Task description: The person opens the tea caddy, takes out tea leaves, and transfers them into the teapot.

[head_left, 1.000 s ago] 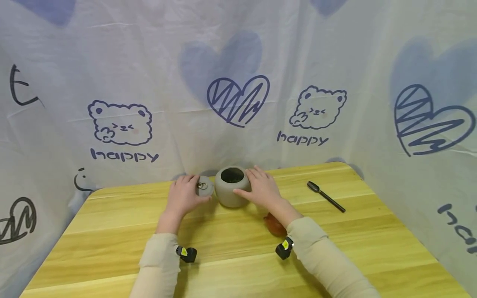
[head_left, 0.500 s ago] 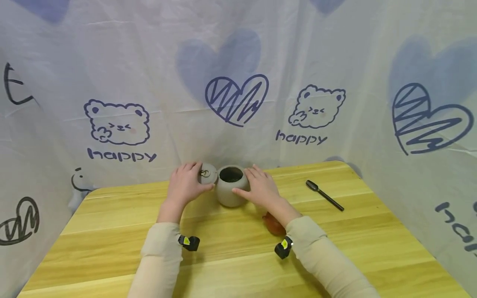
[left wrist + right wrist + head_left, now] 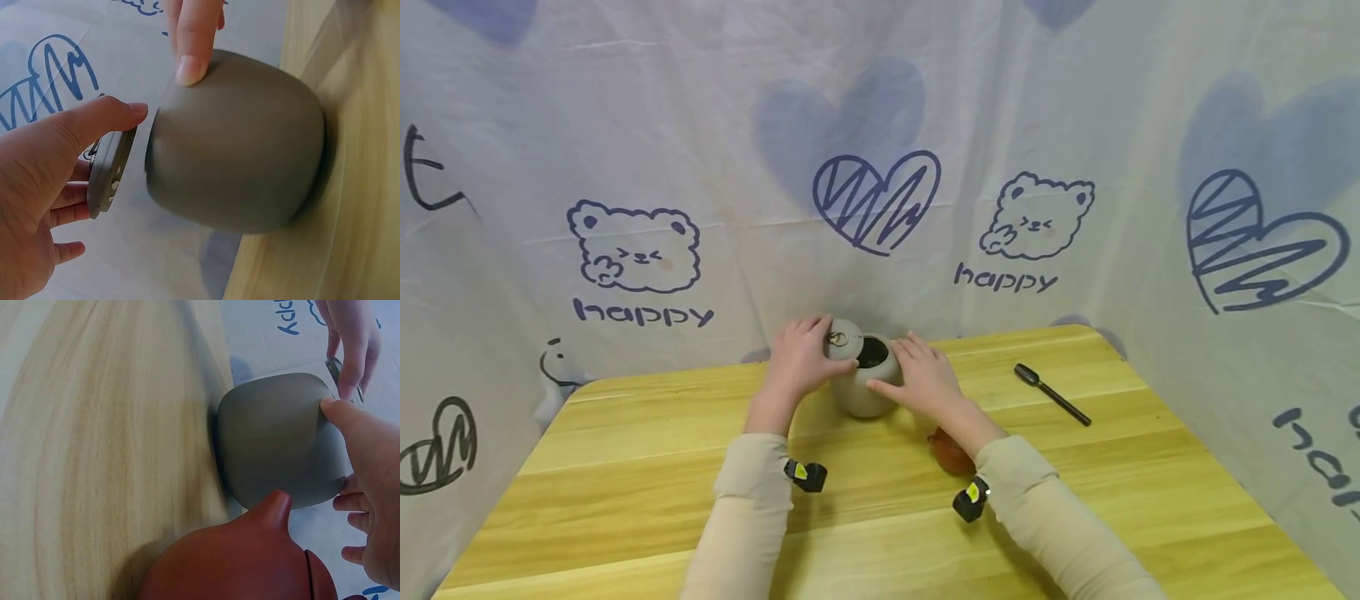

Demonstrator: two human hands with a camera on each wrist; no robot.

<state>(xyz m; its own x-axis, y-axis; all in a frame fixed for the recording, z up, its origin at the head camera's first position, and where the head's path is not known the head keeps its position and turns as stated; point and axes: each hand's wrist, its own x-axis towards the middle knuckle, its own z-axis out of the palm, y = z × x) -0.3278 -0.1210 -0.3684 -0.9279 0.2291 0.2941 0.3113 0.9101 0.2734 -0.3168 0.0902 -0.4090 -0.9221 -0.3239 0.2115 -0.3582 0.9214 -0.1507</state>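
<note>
A round grey jar [image 3: 861, 396] stands upright near the back edge of the table, its dark mouth partly covered in the head view. My left hand [image 3: 799, 358] pinches the jar's grey lid [image 3: 844, 337], which has a small metal ring on top, by its edge. In the left wrist view the lid [image 3: 112, 172] hangs just off the jar's mouth, with a gap between them. My right hand [image 3: 927, 379] holds the jar's right side near the rim, thumb at the front. Close by the right wrist sits a reddish-brown clay teapot [image 3: 231, 562], its spout toward the jar.
A black scoop [image 3: 1052, 394] with a long handle lies on the right of the wooden table [image 3: 625, 475]. Behind the table hangs a white curtain [image 3: 737, 125] printed with hearts and bears. Each wrist wears a small black camera [image 3: 807, 476].
My left hand has lifted the lid from beside the jar and carried it up and right, so it overlaps the jar's mouth. The right hand stays on the jar.
</note>
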